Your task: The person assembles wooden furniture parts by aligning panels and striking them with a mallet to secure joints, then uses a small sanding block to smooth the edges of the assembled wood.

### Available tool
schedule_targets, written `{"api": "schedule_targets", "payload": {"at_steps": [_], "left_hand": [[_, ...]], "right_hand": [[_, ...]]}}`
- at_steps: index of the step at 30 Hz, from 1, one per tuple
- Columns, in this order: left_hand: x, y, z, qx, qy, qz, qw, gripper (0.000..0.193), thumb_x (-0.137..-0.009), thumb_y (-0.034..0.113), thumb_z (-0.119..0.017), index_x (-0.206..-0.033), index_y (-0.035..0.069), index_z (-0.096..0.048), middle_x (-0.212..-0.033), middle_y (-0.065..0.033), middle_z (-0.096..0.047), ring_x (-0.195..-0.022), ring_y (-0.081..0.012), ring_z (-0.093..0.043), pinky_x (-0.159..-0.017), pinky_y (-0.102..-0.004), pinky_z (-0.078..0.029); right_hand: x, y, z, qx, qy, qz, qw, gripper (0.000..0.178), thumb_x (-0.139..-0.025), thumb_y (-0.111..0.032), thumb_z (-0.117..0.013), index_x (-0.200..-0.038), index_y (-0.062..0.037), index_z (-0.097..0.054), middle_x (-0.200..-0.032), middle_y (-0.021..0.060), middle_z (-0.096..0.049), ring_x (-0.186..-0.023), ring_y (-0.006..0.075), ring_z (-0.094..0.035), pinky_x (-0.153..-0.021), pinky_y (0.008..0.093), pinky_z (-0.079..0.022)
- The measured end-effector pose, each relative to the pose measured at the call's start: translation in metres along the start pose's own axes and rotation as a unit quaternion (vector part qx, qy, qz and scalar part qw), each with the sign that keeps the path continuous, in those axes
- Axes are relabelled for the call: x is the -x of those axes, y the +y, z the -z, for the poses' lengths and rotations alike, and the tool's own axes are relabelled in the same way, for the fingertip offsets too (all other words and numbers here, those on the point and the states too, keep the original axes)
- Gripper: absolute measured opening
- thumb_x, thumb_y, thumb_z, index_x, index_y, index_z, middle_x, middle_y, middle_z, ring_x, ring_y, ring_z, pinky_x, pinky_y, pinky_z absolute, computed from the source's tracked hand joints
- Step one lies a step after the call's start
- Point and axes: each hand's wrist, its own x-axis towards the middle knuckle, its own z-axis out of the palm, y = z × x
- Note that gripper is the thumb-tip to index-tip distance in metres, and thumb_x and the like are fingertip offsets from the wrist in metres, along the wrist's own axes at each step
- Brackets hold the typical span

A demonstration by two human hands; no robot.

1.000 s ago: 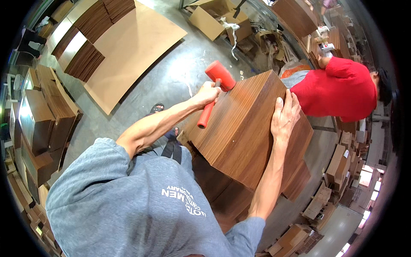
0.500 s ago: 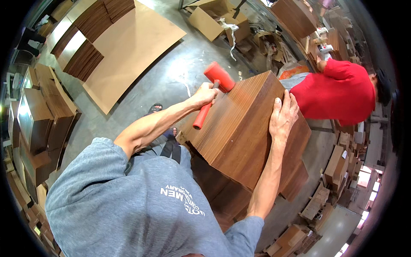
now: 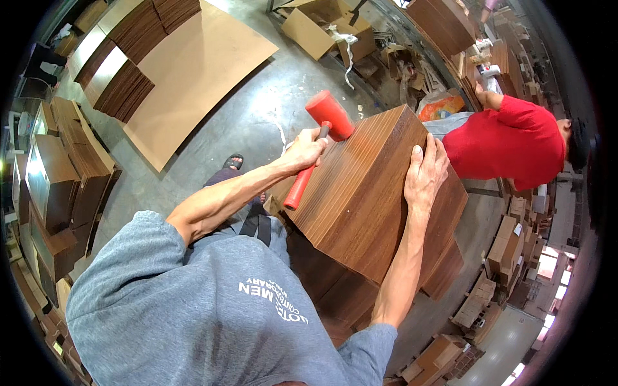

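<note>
My left hand (image 3: pixel 305 152) is wrapped around the handle of a red mallet (image 3: pixel 330 114). The mallet head is at the far left edge of a stack of brown wood-grain boards (image 3: pixel 344 199); I cannot tell whether it touches them. Many thin board edges show as lines on the side of the stack facing the mallet. My right hand (image 3: pixel 426 174) lies flat on the stack's broad brown face, near its far right edge, fingers stretched out and thumb apart.
A large tan sheet (image 3: pixel 199 77) lies at the far left beside stacked brown boards (image 3: pixel 125 93). More boards (image 3: pixel 55 186) stand at the left. An open cardboard box (image 3: pixel 315 32) is at the back. A person in a red shirt (image 3: pixel 502 141) works close on the right.
The mallet's handle end and my left hand have shifted slightly left and nearer to me. My right hand stays in place. The person in red has moved slightly.
</note>
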Motion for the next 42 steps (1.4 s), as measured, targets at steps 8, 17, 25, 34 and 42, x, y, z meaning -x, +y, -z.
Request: {"api": "schedule_targets", "payload": {"at_steps": [8,17,25,34,42], "left_hand": [[-0.01,0.001,0.004,-0.02,0.021,-0.014,0.999,0.019,-0.09,0.015,-0.047,-0.096,-0.001,-0.055,-0.068,-0.004,-0.054,-0.051,-0.0135,-0.054,-0.051,-0.0328,-0.046],[0.002,0.005,-0.004,0.002,0.006,-0.029,1.0,0.016,-0.091,0.015,-0.047,-0.09,0.0,-0.052,-0.066,-0.003,-0.051,-0.05,-0.012,-0.052,-0.051,-0.0318,-0.045],[0.01,0.015,-0.006,-0.008,-0.028,-0.038,0.999,0.038,-0.09,0.016,-0.048,-0.123,-0.001,-0.054,-0.066,0.0007,-0.047,-0.049,-0.0092,-0.048,-0.047,-0.0275,-0.041],[0.007,0.008,0.002,-0.017,0.007,-0.051,0.999,0.025,-0.09,0.016,-0.047,-0.107,-0.002,-0.055,-0.066,-0.0028,-0.052,-0.05,-0.0118,-0.053,-0.052,-0.0314,-0.046],[-0.007,-0.006,-0.006,0.043,0.041,-0.005,0.998,0.014,-0.09,0.013,-0.046,-0.083,0.001,-0.052,-0.065,-0.0034,-0.051,-0.049,-0.0126,-0.053,-0.048,-0.0318,-0.045]], "right_hand": [[-0.002,-0.004,0.002,-0.007,0.001,-0.007,1.0,0.046,-0.095,-0.029,-0.052,-0.134,-0.0051,-0.049,-0.136,0.0205,-0.046,-0.124,0.0378,-0.042,-0.099,0.053,-0.035],[-0.001,-0.002,0.0,-0.001,-0.004,-0.007,1.0,0.046,-0.095,-0.029,-0.051,-0.134,-0.0051,-0.049,-0.136,0.0196,-0.045,-0.123,0.0375,-0.042,-0.098,0.0526,-0.036],[-0.001,0.0,0.0,-0.001,-0.005,-0.011,1.0,0.046,-0.095,-0.03,-0.051,-0.134,-0.0057,-0.049,-0.135,0.0202,-0.046,-0.124,0.0379,-0.042,-0.098,0.0534,-0.036],[-0.002,-0.002,0.0,0.0,-0.005,-0.008,1.0,0.046,-0.096,-0.03,-0.051,-0.134,-0.0054,-0.049,-0.136,0.0197,-0.045,-0.124,0.0376,-0.042,-0.098,0.0535,-0.036],[-0.002,-0.007,0.005,0.006,-0.021,-0.02,1.0,0.047,-0.098,-0.032,-0.045,-0.135,-0.0047,-0.048,-0.137,0.0204,-0.045,-0.126,0.0371,-0.041,-0.103,0.0495,-0.034]]}}
